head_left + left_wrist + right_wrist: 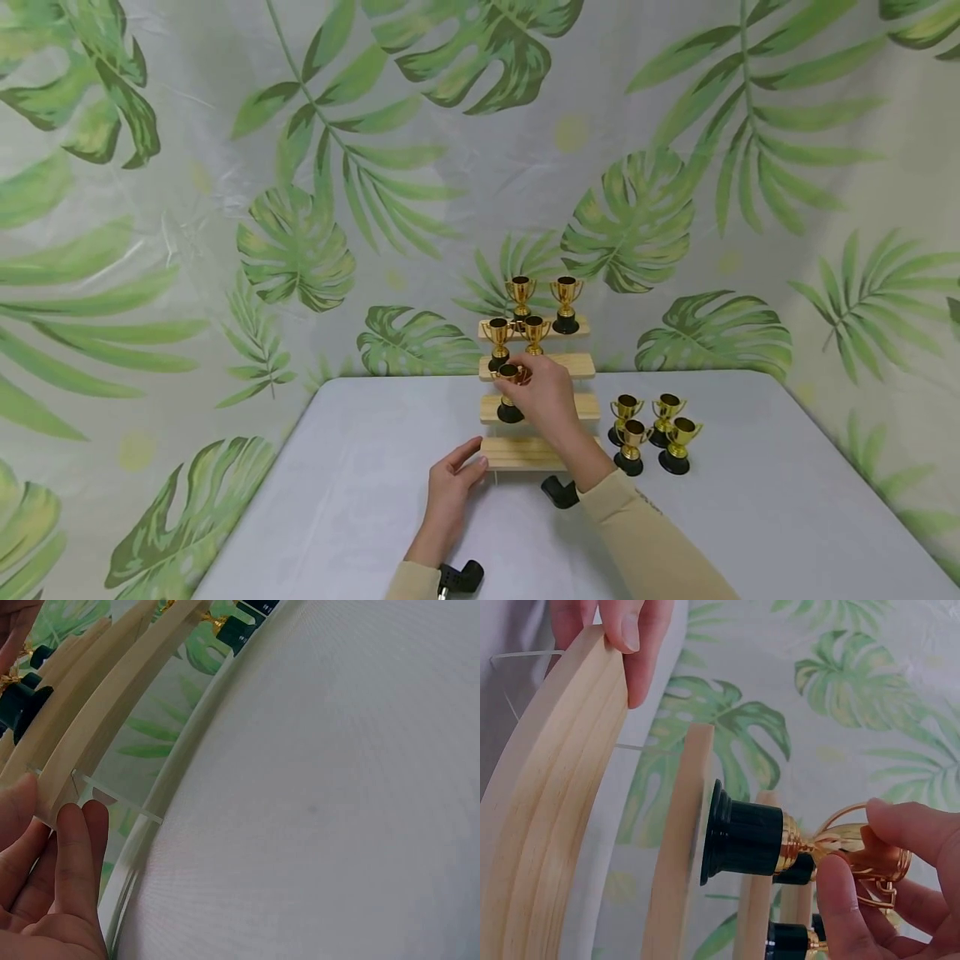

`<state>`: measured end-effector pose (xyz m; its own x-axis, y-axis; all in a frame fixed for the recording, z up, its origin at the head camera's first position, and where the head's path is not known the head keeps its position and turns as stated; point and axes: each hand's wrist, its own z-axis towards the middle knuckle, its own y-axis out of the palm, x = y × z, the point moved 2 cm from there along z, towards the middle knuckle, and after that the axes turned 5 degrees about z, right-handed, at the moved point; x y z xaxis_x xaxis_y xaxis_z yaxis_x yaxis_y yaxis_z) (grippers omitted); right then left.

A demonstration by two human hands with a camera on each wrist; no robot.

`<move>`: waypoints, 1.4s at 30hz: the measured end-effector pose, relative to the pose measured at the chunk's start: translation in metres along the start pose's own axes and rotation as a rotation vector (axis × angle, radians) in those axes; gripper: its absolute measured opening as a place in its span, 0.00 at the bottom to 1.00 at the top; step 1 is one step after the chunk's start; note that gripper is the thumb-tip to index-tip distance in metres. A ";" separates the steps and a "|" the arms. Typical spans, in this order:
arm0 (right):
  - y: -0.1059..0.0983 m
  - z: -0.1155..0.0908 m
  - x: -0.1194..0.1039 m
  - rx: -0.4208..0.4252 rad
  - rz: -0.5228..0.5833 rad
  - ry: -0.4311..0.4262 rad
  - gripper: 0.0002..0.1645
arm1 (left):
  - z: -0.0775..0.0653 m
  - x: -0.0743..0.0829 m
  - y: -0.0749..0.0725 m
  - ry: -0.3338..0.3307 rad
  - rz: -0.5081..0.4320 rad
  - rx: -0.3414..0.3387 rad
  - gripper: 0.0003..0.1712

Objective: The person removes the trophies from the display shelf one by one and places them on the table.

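Observation:
A four-tier wooden display stand (540, 454) with clear supports stands at the table's back. My right hand (546, 396) holds a small gold trophy cup (746, 838) by its cup, thumb and fingers round it. The trophy's black base is at the left part of the second tier from the bottom, touching or nearly touching it. My left hand (450, 487) grips the left end of the lowest tier, as the left wrist view shows. Two trophies (566, 307) stand on the top tier, and two more (498, 337) on the tier below, partly behind my right hand.
Several gold trophies (632, 446) with black bases stand grouped on the white table (375, 450), right of the stand. A leaf-patterned cloth (420, 217) hangs behind the table. Black wrist-worn devices (465, 575) show at both wrists.

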<state>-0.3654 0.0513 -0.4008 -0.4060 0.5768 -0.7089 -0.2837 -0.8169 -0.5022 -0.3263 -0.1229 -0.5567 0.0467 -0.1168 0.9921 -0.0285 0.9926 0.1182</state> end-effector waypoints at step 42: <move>-0.043 -0.022 -0.007 0.022 0.010 0.020 0.24 | 0.002 -0.003 -0.001 0.011 0.003 0.012 0.27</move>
<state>-0.3315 0.0823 -0.3852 -0.3918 0.5680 -0.7238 -0.2990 -0.8226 -0.4837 -0.3281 -0.1235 -0.5599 0.0580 -0.1133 0.9919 -0.0407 0.9924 0.1158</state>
